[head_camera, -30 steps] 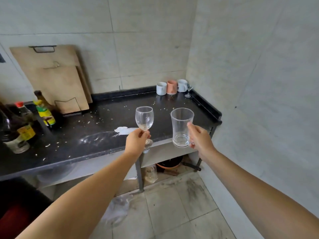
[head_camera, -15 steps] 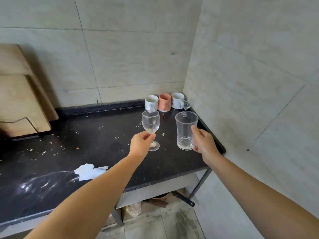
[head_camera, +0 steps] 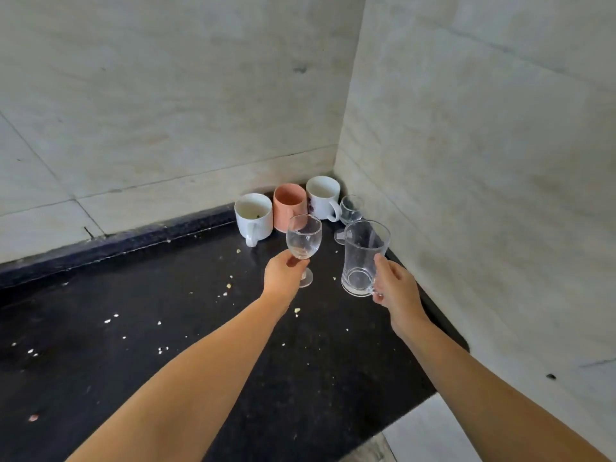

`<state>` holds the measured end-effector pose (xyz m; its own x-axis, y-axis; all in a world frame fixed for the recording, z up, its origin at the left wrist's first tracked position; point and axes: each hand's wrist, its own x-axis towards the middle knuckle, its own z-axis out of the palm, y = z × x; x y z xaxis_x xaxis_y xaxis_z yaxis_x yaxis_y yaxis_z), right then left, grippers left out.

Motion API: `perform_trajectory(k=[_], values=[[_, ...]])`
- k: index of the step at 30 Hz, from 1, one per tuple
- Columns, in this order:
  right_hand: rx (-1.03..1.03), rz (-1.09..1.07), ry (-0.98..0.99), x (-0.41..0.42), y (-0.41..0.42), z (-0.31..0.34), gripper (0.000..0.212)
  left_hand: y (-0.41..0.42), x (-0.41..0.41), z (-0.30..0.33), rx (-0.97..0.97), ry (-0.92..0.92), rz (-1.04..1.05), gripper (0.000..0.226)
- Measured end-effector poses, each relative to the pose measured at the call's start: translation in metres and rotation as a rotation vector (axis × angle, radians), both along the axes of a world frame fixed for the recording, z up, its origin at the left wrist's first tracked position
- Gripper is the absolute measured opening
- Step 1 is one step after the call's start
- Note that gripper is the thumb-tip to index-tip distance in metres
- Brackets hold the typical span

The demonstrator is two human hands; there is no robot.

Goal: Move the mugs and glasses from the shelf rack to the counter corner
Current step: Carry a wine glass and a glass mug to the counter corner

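My left hand (head_camera: 283,273) grips a small clear wine glass (head_camera: 304,236) by its stem, upright above the black counter (head_camera: 166,328). My right hand (head_camera: 395,290) holds a tall clear glass mug (head_camera: 361,258) by its handle, just right of the wine glass. In the corner behind them stand a white mug (head_camera: 253,216), a pink mug (head_camera: 289,205), another white mug (head_camera: 323,196) and a small stemmed glass (head_camera: 350,211). Whether the held glasses touch the counter I cannot tell.
Tiled walls (head_camera: 466,161) meet at the corner and close the counter at the back and right. Crumbs (head_camera: 160,350) lie scattered over the black top. The counter's front edge runs at lower right, with pale floor (head_camera: 430,431) beyond it.
Both hands have carried the wine glass and the glass mug forward, from in front of the counter to near the corner mugs. The cutting boards and bottles have left the view.
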<state>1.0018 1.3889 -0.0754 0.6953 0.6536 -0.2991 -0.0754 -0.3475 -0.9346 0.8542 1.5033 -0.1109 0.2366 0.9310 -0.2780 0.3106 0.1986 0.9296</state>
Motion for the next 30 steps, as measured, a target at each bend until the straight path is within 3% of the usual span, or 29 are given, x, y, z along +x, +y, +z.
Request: perform_trajectory(k=[6,14,30], values=[[0.028,0.024,0.016,0.033,0.042,-0.035,0.050,0.056,0.054,-0.045,-0.084,-0.025,-0.016,0.008],[0.083,0.100,-0.018,0.056,0.059,-0.060,0.048,0.098,0.095,-0.071,-0.031,-0.035,0.011,0.008],[0.077,0.196,-0.023,0.073,0.056,-0.074,0.050,0.107,0.117,-0.100,-0.044,-0.064,0.074,0.021]])
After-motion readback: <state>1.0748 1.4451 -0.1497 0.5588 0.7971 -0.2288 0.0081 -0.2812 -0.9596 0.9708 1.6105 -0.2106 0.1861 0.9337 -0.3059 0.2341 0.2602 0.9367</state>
